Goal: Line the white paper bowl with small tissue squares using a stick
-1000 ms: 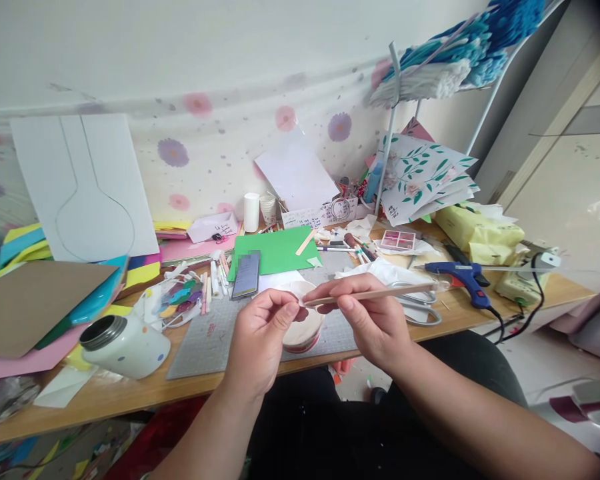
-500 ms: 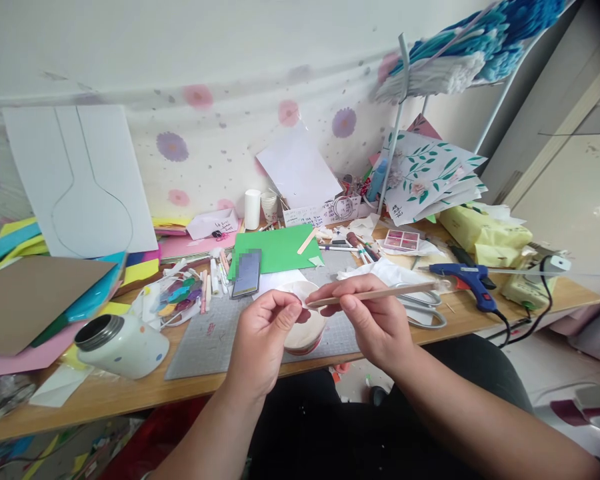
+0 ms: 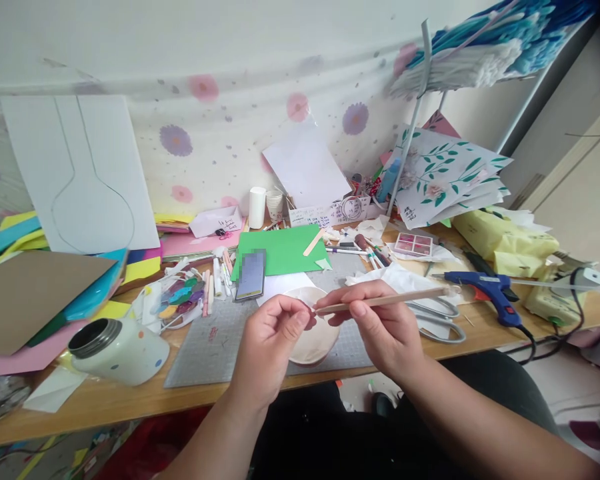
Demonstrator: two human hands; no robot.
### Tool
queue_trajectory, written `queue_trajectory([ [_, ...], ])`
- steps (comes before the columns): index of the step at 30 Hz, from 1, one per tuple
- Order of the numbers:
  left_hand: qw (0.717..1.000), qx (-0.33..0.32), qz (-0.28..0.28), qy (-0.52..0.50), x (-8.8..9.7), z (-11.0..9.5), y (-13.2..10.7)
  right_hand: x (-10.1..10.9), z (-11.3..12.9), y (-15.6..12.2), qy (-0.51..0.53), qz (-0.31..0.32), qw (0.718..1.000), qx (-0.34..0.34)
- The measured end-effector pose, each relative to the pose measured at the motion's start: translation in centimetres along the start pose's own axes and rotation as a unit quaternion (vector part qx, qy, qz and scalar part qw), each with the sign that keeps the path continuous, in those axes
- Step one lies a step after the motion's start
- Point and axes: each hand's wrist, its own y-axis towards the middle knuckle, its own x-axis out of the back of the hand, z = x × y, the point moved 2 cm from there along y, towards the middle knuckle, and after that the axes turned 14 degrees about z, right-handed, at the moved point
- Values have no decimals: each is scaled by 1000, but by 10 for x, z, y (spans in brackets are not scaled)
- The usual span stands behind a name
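Note:
In my right hand (image 3: 387, 327) is a thin wooden craft stick (image 3: 405, 297), gripped between thumb and fingers and tilted slightly up to the right. Its left end meets the fingertips of my left hand (image 3: 277, 340). Those fingers are pinched together, and whatever is between them is too small to make out. Both hands hover over a round bowl (image 3: 315, 343) with a pale inside. The bowl stands on a grey cutting mat (image 3: 200, 363) near the table's front edge.
Behind the bowl are a green sheet (image 3: 280, 243), another craft stick (image 3: 313, 242) and a phone (image 3: 251, 275). A blue glue gun (image 3: 495, 287) with its cord lies right, beside scissors (image 3: 440, 320). A white bottle without its lid (image 3: 123, 350) lies tilted at left.
The view has shifted slightly, so more of the bowl's inside shows. The craft stick's tip is now at the left fingertips, and both hands keep their grips.

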Motion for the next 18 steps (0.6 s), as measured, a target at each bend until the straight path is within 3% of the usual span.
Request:
queue_trajectory([
  [5, 993, -13, 31, 110, 0, -4, -5, 5, -11, -1, 61, 8, 998, -19],
  [7, 981, -37, 38, 188, 9, -5, -8, 9, -16, 1, 86, -3, 996, -26],
  [9, 957, -73, 10, 281, 30, -4, -10, 14, -19, 5, 107, -18, 994, -33],
  [11, 914, -97, -59, 389, 60, 1, -11, 19, -23, 11, 124, -35, 991, -33],
  [13, 855, -75, -109, 502, 92, 9, -8, 25, -27, 16, 135, -53, 989, -32],
  [16, 761, 54, -93, 640, 125, 28, 2, 33, -37, 22, 148, -72, 986, -39],
  [18, 719, 124, -82, 679, 134, 39, 7, 36, -43, 25, 153, -77, 984, -45],
])
